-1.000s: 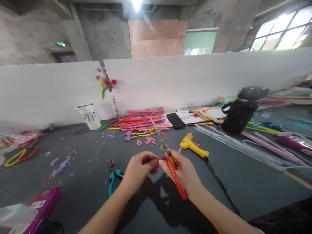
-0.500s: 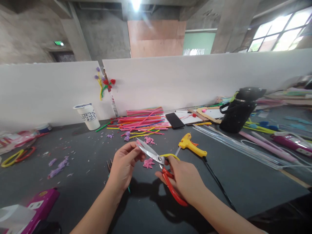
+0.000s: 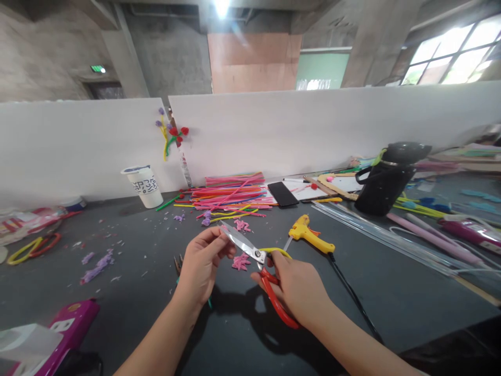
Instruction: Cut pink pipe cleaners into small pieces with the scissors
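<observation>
My right hand (image 3: 297,282) is wrapped round a pair of scissors (image 3: 243,243) with one red and one yellow handle. Their blades point up and left, nearly together, with the tips at the fingers of my left hand (image 3: 203,261). That hand is closed in a pinch on a small pink pipe cleaner piece (image 3: 224,227), mostly hidden by fingers and blades. Short pink pieces lie in two little heaps behind the scissors, a nearer heap (image 3: 240,262) and a farther heap (image 3: 242,225). Beneath my left wrist, a pronged tool (image 3: 178,263) is partly covered.
A yellow glue gun (image 3: 311,235) with a black cord lies right of the scissors. Pipe cleaners (image 3: 227,196), a phone (image 3: 282,194) and a paper cup (image 3: 144,188) are farther back. A black jug (image 3: 385,180) and clear sticks (image 3: 376,235) are at right; a purple power strip (image 3: 74,329) is near left.
The scissor blades have come closer together at my left fingertips. Both hands hold almost the same place, and the whole view has shifted slightly.
</observation>
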`<state>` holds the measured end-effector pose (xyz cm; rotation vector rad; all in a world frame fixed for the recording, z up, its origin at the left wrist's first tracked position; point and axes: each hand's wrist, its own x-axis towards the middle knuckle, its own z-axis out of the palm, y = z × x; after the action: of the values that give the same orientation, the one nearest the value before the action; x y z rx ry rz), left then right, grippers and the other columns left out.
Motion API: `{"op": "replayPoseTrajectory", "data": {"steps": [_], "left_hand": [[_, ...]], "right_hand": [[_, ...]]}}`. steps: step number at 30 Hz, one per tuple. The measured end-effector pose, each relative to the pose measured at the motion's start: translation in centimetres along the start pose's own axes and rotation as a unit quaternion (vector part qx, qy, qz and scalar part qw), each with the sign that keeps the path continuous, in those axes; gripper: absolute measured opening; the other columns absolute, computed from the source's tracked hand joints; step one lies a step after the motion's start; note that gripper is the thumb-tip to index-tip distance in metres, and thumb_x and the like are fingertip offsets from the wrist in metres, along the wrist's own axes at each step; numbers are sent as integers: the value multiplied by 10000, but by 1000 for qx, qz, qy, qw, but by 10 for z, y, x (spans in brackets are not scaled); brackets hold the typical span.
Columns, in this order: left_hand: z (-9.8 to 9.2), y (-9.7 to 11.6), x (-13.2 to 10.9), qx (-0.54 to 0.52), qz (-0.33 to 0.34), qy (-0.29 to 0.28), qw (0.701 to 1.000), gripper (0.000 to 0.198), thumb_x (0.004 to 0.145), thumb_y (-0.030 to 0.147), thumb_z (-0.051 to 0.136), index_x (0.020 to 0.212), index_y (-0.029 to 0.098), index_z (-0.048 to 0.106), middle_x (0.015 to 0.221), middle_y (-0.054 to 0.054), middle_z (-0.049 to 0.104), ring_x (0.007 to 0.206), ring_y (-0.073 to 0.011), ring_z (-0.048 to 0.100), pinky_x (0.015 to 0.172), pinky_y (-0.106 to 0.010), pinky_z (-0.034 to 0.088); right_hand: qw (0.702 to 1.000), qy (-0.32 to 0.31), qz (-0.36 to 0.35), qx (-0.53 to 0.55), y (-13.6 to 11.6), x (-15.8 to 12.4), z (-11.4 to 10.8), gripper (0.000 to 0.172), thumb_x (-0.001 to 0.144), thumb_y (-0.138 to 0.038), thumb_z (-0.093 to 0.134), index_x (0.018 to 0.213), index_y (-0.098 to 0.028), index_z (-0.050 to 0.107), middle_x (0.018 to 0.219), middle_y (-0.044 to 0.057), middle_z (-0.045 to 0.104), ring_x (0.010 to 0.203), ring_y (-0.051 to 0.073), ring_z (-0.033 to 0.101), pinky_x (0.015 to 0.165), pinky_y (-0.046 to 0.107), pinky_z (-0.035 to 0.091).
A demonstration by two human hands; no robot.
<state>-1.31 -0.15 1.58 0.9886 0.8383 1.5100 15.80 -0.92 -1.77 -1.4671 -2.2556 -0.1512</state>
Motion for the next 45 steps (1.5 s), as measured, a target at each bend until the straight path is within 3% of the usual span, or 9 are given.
{"op": "replayPoseTrajectory", "data": {"steps": [33,39,41,45], "left_hand": [[-4,1,4,17,-28,5,999,69,667,196,619,682,130,605,606,-3,580,511,-77,515,510,-184,410],[-1,0,3,39,-76,-15,996,108,663,237,625,670,137,583,603,0,580,519,-76,514,520,-182,401],[0,-2,2,43,-90,-37,994,113,669,247,619,677,142,579,608,-2,588,515,-76,520,523,-187,403],[4,-8,-2,71,-142,-106,982,119,675,252,612,699,141,577,595,-6,586,499,-83,523,505,-197,398]], "right_hand": [[1000,-14,6,0,1,-1,-6,315,796,-470,377,695,-195,492,539,14,576,494,168,557,462,252,232],[990,-40,108,81,1,3,-7,286,750,-481,431,809,-207,489,579,0,587,542,171,562,472,231,285],[986,-40,125,107,3,5,-6,254,735,-462,452,766,-212,489,583,3,581,554,170,554,484,233,298],[952,-44,133,272,3,9,-1,198,734,-377,439,631,-208,439,545,-15,523,501,128,504,482,224,335]]}}
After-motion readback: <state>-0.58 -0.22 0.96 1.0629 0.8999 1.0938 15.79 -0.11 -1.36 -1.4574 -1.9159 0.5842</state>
